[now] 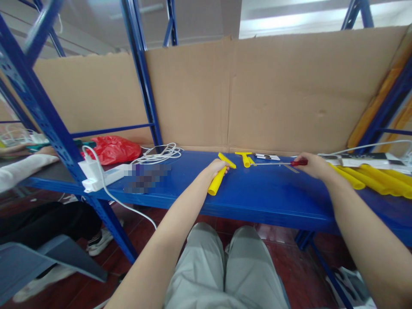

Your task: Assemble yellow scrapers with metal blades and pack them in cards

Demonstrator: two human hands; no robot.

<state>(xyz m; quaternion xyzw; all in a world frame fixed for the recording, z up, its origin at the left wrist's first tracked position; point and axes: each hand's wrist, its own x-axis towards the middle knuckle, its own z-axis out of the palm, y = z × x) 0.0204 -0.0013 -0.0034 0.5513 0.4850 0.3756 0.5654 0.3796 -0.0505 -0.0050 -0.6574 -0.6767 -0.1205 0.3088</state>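
Observation:
My left hand (218,168) is closed around the handle of a yellow T-shaped scraper (216,183), its crosspiece showing above my fingers. My right hand (311,165) grips the red handle of a screwdriver (298,162), and the long thin shaft points left along the tabletop. By the shaft's tip lies a second yellow T-shaped piece (246,161), with a small yellow part beside it. A flat thin strip (291,168) rests just left of my right hand, below the shaft.
Several yellow tubes (370,180) lie at the right of the blue table (257,193). White cable (164,153), a red plastic bag (112,149) and a power strip (111,175) occupy the left. Cardboard (273,94) stands behind. Beyond the blue post is another person's sleeve (28,169).

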